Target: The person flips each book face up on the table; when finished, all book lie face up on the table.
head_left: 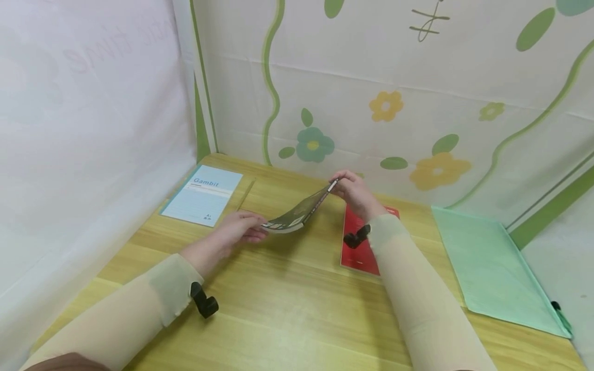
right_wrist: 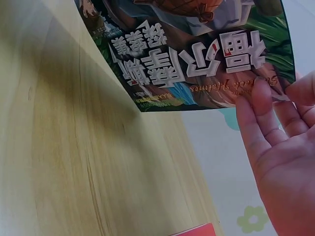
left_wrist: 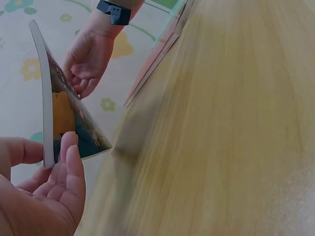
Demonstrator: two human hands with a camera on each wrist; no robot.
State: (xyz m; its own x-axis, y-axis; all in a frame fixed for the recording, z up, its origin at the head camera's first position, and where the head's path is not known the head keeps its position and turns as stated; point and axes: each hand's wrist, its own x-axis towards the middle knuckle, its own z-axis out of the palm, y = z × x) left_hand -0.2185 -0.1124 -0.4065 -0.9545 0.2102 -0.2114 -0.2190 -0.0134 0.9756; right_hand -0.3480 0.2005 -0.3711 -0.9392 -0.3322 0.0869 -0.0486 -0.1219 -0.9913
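Observation:
A thin paperback book [head_left: 297, 210] with a dark illustrated cover hangs above the wooden table, sagging between both hands. My left hand [head_left: 241, 228] pinches its left end, thumb on one face and fingers on the other, as the left wrist view shows on the book [left_wrist: 66, 108]. At the opposite, higher end, my right hand [head_left: 355, 191] pinches a corner. Large white Chinese characters cover the face of the book [right_wrist: 197, 59] seen in the right wrist view. Beneath the right forearm lies a red book [head_left: 356, 247], partly hidden by it.
A light blue Gambit notebook [head_left: 201, 196] lies at the back left, with a thin stick-like item [head_left: 246, 195] beside it. On the right rests a mint-green zip pouch [head_left: 498, 263]. Flower-patterned white curtains [head_left: 352, 77] border the table at the back and sides.

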